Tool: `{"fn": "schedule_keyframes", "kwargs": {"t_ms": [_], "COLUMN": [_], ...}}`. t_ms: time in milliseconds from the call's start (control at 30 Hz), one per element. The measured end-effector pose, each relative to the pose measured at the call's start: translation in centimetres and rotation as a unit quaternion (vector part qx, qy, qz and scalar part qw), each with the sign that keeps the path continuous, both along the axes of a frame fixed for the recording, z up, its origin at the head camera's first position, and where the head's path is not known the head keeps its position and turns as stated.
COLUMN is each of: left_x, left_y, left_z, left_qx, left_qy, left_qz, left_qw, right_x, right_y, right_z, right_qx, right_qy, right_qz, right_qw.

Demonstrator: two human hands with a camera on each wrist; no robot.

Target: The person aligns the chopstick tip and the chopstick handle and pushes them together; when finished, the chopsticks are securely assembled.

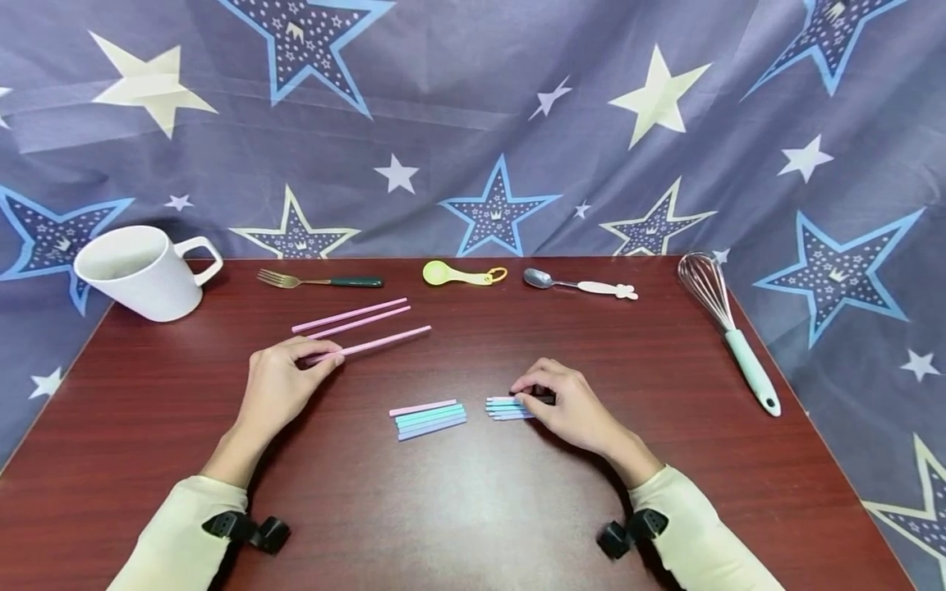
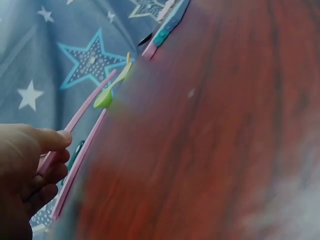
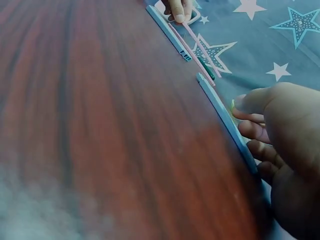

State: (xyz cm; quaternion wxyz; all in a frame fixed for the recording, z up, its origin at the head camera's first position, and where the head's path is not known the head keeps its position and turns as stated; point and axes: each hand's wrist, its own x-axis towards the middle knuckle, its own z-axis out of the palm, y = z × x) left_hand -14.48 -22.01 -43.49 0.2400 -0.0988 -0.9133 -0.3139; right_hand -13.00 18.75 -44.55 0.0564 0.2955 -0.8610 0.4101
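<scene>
My left hand (image 1: 281,379) pinches a thin pink stick (image 1: 388,340) near its left end, between thumb and fingers. In the left wrist view the held stick (image 2: 85,107) slants up, apart from the other pink sticks. Two more pink sticks (image 1: 351,315) lie just behind that hand. My right hand (image 1: 572,406) is over a short row of blue and light-purple sticks (image 1: 501,408) and covers its right end. Its fingers are loosely bent, with thumb and fingertips right by the sticks and nothing gripped. Left of it lies another row of turquoise, purple and pink sticks (image 1: 431,420).
Along the back of the brown table (image 1: 458,509) are a white mug (image 1: 158,275), a fork (image 1: 318,281), a yellow-green measuring spoon (image 1: 458,275) and a spoon with a white handle (image 1: 580,284). A whisk (image 1: 732,332) lies at right. A star-patterned cloth (image 1: 443,123) hangs behind.
</scene>
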Motion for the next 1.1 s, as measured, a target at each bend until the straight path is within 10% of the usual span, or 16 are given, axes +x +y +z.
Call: {"fn": "schedule_keyframes", "kwargs": {"t_ms": [1100], "left_x": [-1.8], "left_y": [-1.5], "left_z": [-1.5], "left_qx": [0.006], "left_qy": [-0.020], "left_qz": [0.027], "left_qw": [0.9994], "right_x": [0.2], "right_y": [-0.1], "right_z": [-0.4], "right_qx": [0.038], "right_qy": [0.008], "right_qz": [-0.001], "right_qw": [0.999]}}
